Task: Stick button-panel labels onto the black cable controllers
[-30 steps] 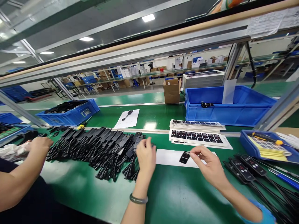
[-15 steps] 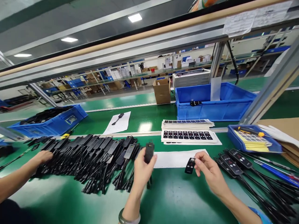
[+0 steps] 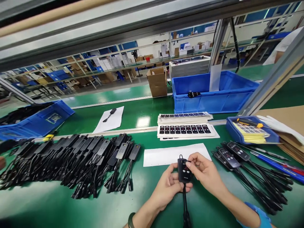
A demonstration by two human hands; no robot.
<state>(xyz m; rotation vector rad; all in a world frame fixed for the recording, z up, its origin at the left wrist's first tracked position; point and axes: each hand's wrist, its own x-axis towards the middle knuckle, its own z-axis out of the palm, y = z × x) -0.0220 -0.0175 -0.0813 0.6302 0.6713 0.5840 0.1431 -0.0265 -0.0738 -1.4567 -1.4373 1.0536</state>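
Note:
My left hand point(image 3: 167, 186) is closed around a small black remote controller point(image 3: 180, 162), held upright with its cables hanging down. On the controller's face lies a black label sticker point(image 3: 186, 172) with red and white button marks. At the sticker's upper right, the fingers of my right hand point(image 3: 205, 169) pinch its edge. A blank white sheet point(image 3: 161, 155) lies just behind my hands. Printed label sheets point(image 3: 185, 129) are stacked farther back. To the left, many black controllers with cables point(image 3: 78, 148) lie in a heap, and several labelled ones point(image 3: 229, 156) are at the right.
Behind stands a blue bin point(image 3: 213, 103), with a cardboard box point(image 3: 157, 83) beside it. Another blue bin point(image 3: 40, 118) is far left. A small blue tray point(image 3: 270, 137) and pens point(image 3: 275, 164) lie right. Another person's hand point(image 3: 2, 162) shows at the left edge.
My hands have come together: the left brought the controller rightward, and the right set the label against its face. The view shifted, and the other person's hand moved to the left edge.

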